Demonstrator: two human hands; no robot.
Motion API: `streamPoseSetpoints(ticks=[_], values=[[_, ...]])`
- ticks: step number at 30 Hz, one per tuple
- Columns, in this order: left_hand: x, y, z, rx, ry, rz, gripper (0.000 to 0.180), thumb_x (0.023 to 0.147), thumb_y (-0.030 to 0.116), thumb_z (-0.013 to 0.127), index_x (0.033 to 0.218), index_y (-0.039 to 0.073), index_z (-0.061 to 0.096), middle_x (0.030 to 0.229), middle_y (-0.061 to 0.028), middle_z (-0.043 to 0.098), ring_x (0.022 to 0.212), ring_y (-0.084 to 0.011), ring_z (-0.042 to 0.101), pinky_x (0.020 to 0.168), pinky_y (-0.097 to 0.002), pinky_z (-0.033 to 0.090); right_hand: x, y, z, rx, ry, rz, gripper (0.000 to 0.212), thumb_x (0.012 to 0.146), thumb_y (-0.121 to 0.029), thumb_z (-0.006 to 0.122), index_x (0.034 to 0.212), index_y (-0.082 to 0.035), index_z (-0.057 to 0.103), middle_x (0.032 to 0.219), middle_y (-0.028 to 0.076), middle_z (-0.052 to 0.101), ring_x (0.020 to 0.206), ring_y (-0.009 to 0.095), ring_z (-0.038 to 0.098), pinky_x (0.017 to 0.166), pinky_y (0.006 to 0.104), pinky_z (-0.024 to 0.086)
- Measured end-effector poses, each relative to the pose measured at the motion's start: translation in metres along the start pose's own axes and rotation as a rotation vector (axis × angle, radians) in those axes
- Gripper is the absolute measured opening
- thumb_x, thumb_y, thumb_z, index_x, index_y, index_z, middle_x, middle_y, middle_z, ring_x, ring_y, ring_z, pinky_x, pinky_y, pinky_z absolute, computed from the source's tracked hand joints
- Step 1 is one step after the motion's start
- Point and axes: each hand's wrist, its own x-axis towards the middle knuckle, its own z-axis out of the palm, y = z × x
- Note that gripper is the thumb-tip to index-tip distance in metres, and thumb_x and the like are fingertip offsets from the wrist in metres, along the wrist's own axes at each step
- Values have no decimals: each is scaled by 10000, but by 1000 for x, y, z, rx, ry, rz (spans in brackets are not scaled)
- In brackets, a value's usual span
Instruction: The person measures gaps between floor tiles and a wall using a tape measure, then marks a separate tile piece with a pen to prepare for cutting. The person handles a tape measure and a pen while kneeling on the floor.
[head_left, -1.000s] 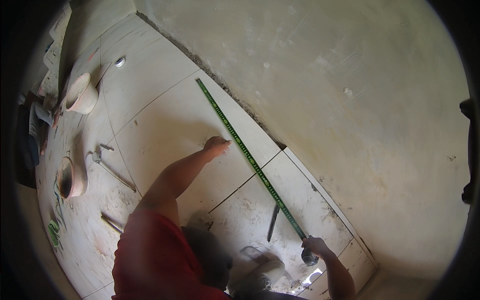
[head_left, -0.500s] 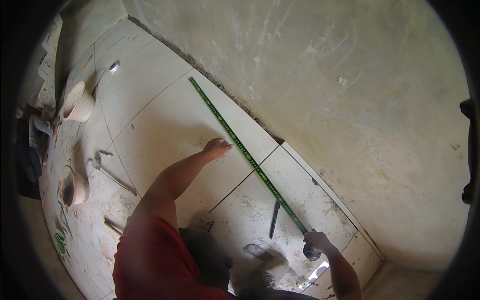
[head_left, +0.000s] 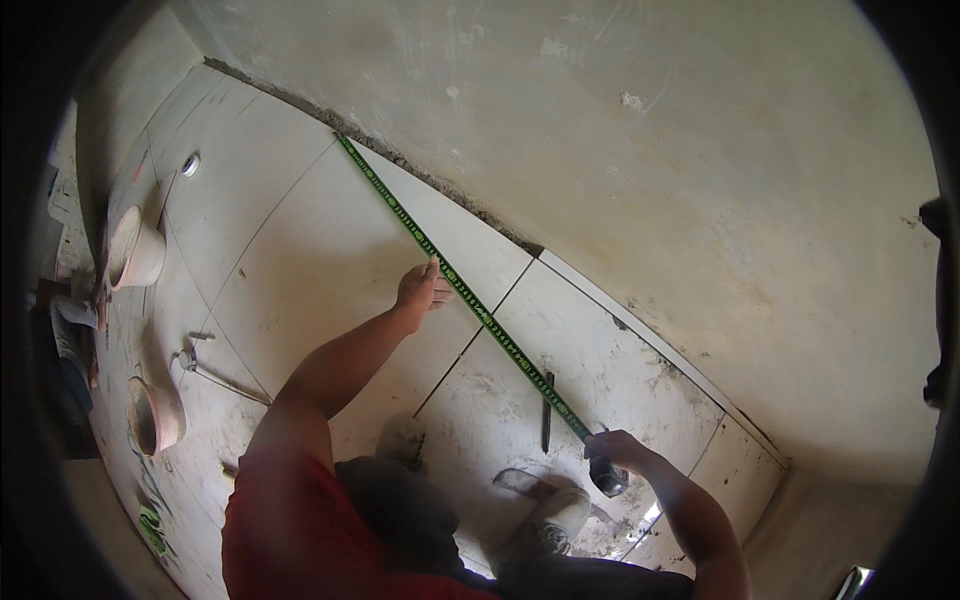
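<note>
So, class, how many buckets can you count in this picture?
2. Both are at the left: the upper bucket near the far end of the floor, the lower bucket just below and left of the hammer. Others may be hidden beyond the dark rim.

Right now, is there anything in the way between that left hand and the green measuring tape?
Nothing visible is. The left hand is right at the edge of the green tape; whether it touches is hard to tell. The slim dark bar lies nearer the right hand, outside that gap.
</note>
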Motion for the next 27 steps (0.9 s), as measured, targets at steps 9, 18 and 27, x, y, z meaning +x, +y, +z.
streamPoseSetpoints(ticks=[9, 18, 27], values=[[20, 40, -43, -8, 252, 153, 438, 1003, 497, 520, 1107, 84, 620, 955, -60, 724, 719, -122, 631, 623, -278, 501, -13, -8, 10, -90, -201, -69, 415, 967, -506, 556, 991, -141, 752, 886, 76, 675, 847, 164, 593, 808, 332, 470], [-118, -5, 46, 250, -530, -110, 482, 972, 520, 569, 1106, 72, 683, 1044, -79, 700, 888, -148, 650, 780, -324, 529, -6, -59, 34, 203, -250, -52, 431, 987, -490, 534, 996, -112, 741, 920, 59, 674, 881, 152, 591, 828, 324, 471], [-193, 4, 54, 300, -557, 89, 504, 1056, 431, 413, 1124, 8, 679, 840, -47, 652, 849, -117, 613, 763, -339, 498, 17, -176, 87, 797, -378, -411, 361, 1026, -359, 489, 1140, -40, 613, 988, 79, 647, 866, 159, 612, 809, 312, 482]])
